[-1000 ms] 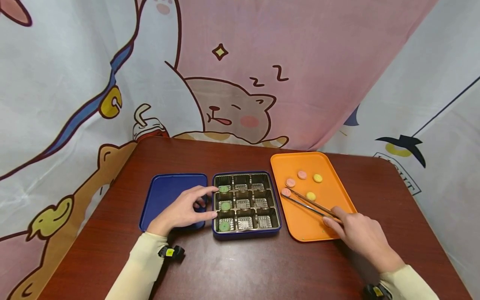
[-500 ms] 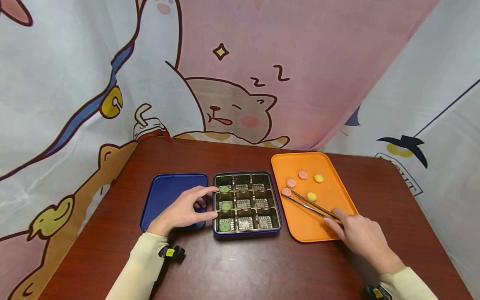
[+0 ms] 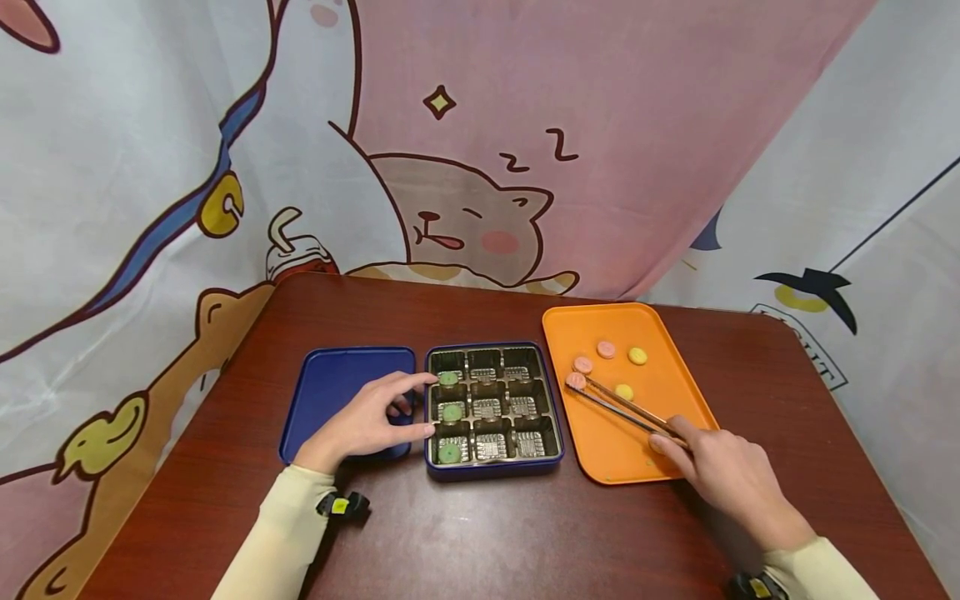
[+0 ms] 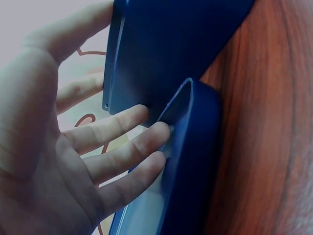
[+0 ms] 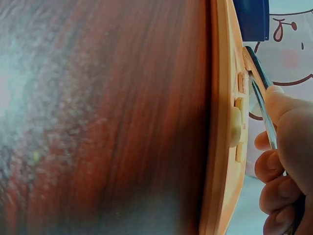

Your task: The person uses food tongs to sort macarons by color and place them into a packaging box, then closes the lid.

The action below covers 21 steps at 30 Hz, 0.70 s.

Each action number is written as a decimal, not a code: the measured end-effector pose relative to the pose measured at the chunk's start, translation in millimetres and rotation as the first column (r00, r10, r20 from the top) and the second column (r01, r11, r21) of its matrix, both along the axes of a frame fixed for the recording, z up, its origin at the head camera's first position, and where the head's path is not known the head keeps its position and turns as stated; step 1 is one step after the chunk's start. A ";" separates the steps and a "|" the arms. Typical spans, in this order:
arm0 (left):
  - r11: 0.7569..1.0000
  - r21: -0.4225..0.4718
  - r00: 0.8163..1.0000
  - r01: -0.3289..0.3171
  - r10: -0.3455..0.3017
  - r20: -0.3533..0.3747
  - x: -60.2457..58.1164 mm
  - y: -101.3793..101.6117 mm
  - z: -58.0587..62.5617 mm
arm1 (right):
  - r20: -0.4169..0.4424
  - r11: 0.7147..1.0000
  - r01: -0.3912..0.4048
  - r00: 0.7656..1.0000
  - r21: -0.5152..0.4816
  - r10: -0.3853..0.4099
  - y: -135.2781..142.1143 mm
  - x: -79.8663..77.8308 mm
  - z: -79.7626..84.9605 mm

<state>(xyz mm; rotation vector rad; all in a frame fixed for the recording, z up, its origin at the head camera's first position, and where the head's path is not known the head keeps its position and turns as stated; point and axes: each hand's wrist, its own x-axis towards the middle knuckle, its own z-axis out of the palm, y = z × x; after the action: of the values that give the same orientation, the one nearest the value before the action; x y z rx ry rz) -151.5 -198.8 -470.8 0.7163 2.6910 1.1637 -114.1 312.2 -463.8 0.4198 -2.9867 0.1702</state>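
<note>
My right hand [image 3: 727, 471] grips slim metal tongs [image 3: 615, 408] over the orange tray [image 3: 622, 462]. The tong tips sit on either side of a small pink macaron-like disc [image 3: 576, 380]. Two other pink discs, one of them [image 3: 582, 364] right by the tips, and two yellow discs [image 3: 637, 356] lie on the tray. My left hand [image 3: 367, 421] has its thumb and index finger spread against the left side of a blue box [image 3: 495, 472]. Inside the box is a divided insert [image 3: 491, 446], with green discs [image 3: 450, 453] down its left column.
A blue lid [image 3: 322, 392] lies left of the box, partly beneath my left hand in the head view. The orange tray is close beside the box's right side. A printed cloth [image 3: 637, 150] hangs behind the brown table [image 3: 480, 542].
The tong tips and the pink disc between them have shifted slightly up and to the right. My right hand has edged right with them; my left hand stays in place.
</note>
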 end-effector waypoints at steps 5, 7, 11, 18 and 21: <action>1.000 0.003 1.000 0.001 -0.001 -0.004 -0.2 0.6 -0.2 | -0.027 1.000 0.002 1.000 -0.003 -0.002 -1.2 0.2 3.5; 1.000 0.002 1.000 0.000 0.000 -0.004 -0.2 0.7 -0.2 | -0.038 1.000 0.000 0.999 -0.005 0.000 -1.4 0.4 4.8; 1.000 0.001 1.000 0.000 0.000 -0.004 -0.4 0.8 0.1 | -0.064 1.000 -0.005 0.998 -0.008 0.004 -1.5 0.2 8.2; 1.000 -0.004 1.000 -0.002 0.002 -0.006 0.2 0.4 0.4 | -0.075 1.000 -0.001 0.997 -0.025 -0.001 -5.2 1.1 16.5; 1.000 -0.002 1.000 0.000 0.000 -0.011 0.1 0.3 -0.2 | -0.076 1.000 -0.006 0.997 -0.029 0.004 -7.8 1.7 19.5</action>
<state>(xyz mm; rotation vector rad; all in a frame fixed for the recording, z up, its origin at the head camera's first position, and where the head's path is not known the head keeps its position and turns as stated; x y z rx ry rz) -151.4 -198.5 -471.1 0.7248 2.7009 1.1607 -112.3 304.4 -444.4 0.4213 -2.9052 0.1938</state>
